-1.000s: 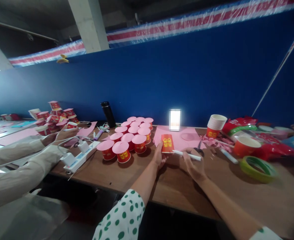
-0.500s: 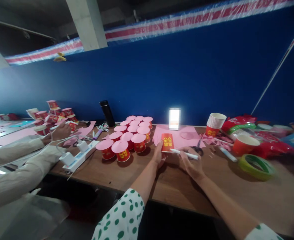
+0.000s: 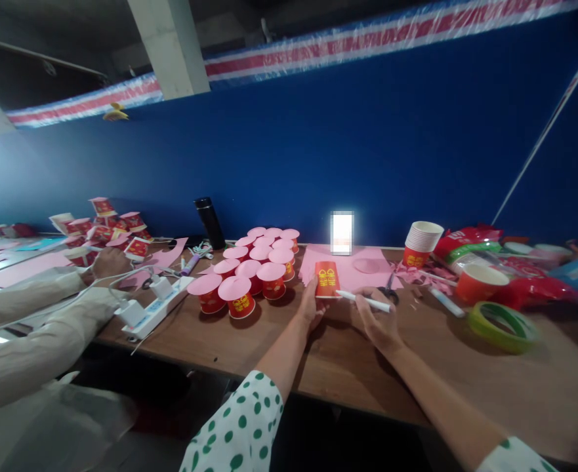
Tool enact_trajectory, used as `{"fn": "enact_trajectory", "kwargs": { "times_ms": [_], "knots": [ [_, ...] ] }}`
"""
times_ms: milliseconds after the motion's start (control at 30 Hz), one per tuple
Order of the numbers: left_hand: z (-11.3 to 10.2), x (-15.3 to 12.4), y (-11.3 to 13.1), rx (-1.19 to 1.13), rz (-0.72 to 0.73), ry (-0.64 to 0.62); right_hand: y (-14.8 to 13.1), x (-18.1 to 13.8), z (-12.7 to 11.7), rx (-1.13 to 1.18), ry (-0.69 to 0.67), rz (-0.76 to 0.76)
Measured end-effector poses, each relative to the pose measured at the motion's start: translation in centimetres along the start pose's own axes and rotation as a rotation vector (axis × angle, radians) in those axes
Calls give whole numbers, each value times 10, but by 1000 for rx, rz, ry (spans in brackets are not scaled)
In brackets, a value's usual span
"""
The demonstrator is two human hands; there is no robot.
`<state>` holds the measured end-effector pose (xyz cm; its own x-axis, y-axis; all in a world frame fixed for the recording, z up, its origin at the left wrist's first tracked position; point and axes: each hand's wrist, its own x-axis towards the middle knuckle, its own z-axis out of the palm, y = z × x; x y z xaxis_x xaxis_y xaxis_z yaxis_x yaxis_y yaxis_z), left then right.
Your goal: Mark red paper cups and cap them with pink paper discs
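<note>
My left hand (image 3: 312, 305) grips a red paper cup (image 3: 327, 279) turned upside down on a pink paper sheet (image 3: 352, 265). My right hand (image 3: 376, 319) holds a white pen (image 3: 364, 301), its tip against the base of the cup. A cluster of several red cups capped with pink paper discs (image 3: 249, 272) stands just left of my left hand. Scissors (image 3: 390, 288) lie behind my right hand.
A stack of white-rimmed cups (image 3: 422, 243), an open red cup (image 3: 480, 282), a green tape roll (image 3: 502, 320) and red bags lie to the right. A black bottle (image 3: 210, 222) and lit phone (image 3: 342, 233) stand at the blue wall. A co-worker's sleeves (image 3: 37, 308), power strip (image 3: 153, 303) and more cups are left.
My hands, the cup and pen have barely shifted. The co-worker's hand on the left has drawn back a little from the cups there.
</note>
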<state>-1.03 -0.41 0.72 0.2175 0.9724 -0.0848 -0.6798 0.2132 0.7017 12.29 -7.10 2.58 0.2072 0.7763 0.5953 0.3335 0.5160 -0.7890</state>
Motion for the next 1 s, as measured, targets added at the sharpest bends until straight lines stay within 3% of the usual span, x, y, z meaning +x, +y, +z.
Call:
{"fn": "enact_trajectory", "kwargs": {
  "times_ms": [1000],
  "knots": [
    [1,-1,0,7,0,-19,-2,0,1,22,-15,40]
  ]
}}
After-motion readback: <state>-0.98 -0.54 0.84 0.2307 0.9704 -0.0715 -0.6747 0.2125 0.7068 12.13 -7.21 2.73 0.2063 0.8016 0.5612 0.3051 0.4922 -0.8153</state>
